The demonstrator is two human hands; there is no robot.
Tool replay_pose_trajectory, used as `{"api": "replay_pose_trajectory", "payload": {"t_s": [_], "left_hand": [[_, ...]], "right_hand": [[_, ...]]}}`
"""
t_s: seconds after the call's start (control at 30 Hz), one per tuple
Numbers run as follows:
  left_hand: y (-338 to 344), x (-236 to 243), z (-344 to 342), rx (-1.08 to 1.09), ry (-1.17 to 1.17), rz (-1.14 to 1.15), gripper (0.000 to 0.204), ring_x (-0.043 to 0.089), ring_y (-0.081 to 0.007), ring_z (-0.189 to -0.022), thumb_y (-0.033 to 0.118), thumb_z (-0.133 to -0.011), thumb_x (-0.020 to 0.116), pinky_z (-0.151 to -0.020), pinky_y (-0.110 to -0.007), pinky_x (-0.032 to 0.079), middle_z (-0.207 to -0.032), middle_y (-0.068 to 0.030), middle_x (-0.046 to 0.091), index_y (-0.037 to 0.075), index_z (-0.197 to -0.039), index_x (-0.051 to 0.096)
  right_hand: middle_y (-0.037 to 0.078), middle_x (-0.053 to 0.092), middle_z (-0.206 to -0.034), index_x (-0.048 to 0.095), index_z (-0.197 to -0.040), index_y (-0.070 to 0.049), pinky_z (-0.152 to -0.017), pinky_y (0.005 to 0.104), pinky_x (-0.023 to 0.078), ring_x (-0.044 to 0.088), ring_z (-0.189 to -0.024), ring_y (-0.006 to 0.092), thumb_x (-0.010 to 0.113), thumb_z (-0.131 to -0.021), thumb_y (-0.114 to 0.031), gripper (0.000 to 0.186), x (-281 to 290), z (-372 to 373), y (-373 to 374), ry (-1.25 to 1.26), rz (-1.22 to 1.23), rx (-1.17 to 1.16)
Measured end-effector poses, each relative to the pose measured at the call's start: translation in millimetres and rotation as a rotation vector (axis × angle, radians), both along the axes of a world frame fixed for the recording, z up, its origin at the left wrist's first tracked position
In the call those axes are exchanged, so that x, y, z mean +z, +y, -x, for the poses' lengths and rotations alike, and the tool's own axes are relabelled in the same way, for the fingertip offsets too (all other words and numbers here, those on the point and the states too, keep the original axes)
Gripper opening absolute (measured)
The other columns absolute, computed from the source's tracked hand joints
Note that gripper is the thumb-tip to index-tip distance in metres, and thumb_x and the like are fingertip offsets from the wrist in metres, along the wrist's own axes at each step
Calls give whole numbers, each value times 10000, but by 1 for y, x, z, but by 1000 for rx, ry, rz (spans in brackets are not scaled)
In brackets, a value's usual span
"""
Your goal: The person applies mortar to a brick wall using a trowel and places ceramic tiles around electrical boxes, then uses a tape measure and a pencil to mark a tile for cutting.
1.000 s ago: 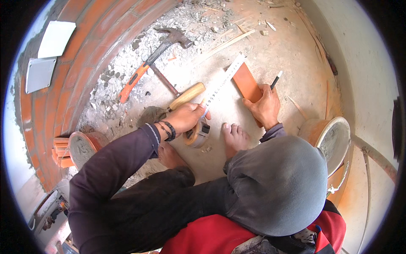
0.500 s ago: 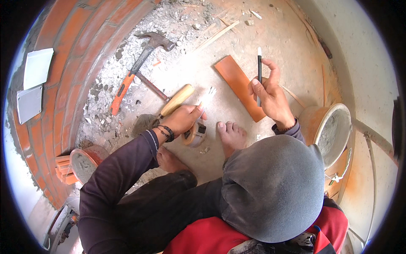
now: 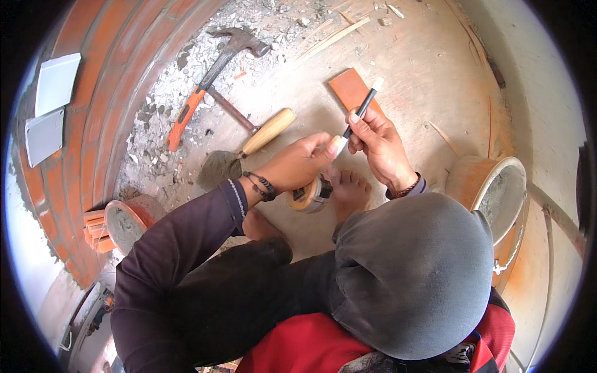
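Note:
My right hand (image 3: 376, 146) grips a black pen (image 3: 364, 105) with white ends, held at a slant in front of the orange tile (image 3: 346, 84) on the floor. My left hand (image 3: 301, 160) is closed at the pen's lower white end, fingers pinched on something small and pale that I cannot make out clearly. Just below it is a yellowish tape measure (image 3: 305, 200), partly hidden by the hand. To the left lie an orange-handled claw hammer (image 3: 199, 90) and a trowel (image 3: 264, 133) with a wooden handle. My bare feet (image 3: 348, 189) are under and behind my hands.
Buckets with grey mix stand at left (image 3: 123, 227) and right (image 3: 497, 196), orange bricks (image 3: 96, 230) beside the left one. A brick wall (image 3: 115, 81) runs along the left, a pale wall (image 3: 547, 124) along the right. Grey rubble (image 3: 165, 133) and wood splinters (image 3: 333, 40) lie on the floor.
The white tape strip that lay across the floor to the tile is no longer extended. My right hand left the tile with the pen, which is now tilted down toward my raised left hand.

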State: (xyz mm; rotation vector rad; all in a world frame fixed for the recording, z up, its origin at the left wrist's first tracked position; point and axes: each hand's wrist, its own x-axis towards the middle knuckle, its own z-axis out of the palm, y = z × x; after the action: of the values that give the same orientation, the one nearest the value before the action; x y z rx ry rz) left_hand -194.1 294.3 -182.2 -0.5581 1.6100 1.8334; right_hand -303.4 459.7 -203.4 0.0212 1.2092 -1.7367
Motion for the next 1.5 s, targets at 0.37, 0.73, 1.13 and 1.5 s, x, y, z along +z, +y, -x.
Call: {"api": "replay_pose_trajectory", "payload": {"t_s": [0.37, 0.73, 1.13, 1.5], "left_hand": [[8, 26, 16, -50, 240, 256, 541, 540, -177, -712, 415, -1061, 324, -720, -351, 459, -740, -64, 582, 22, -813, 601], [-66, 32, 5, -315, 242, 318, 590, 534, -161, -691, 497, -1053, 316, -695, -325, 468, -715, -46, 555, 24, -818, 578], [-73, 41, 19, -433, 257, 366, 614, 557, -191, -683, 522, -1046, 305, -689, -340, 475, -710, -65, 564, 29, -798, 574], [-75, 40, 24, -491, 197, 399, 539, 596, -373, -798, 422, -1046, 370, -755, -440, 471, -850, -187, 570, -14, -845, 616]], "right_hand": [[-23, 456, -607, 526, -832, -87, -503, 251, 326, 384, -519, 76, 492, -1040, -268, 279, 8, -2, -8, 136, -226, -226], [163, 533, -644, 556, -843, -31, -571, 428, 424, 540, -585, 349, 565, -977, -242, 251, 62, 33, 13, 1284, -386, 761], [172, 545, -625, 538, -793, -42, -570, 464, 429, 577, -603, 375, 581, -946, -202, 226, 64, 25, -7, 1267, -361, 926], [156, 592, -648, 580, -805, -35, -601, 443, 476, 614, -628, 350, 594, -930, -189, 199, 72, 29, -11, 1271, -466, 1052]]}}
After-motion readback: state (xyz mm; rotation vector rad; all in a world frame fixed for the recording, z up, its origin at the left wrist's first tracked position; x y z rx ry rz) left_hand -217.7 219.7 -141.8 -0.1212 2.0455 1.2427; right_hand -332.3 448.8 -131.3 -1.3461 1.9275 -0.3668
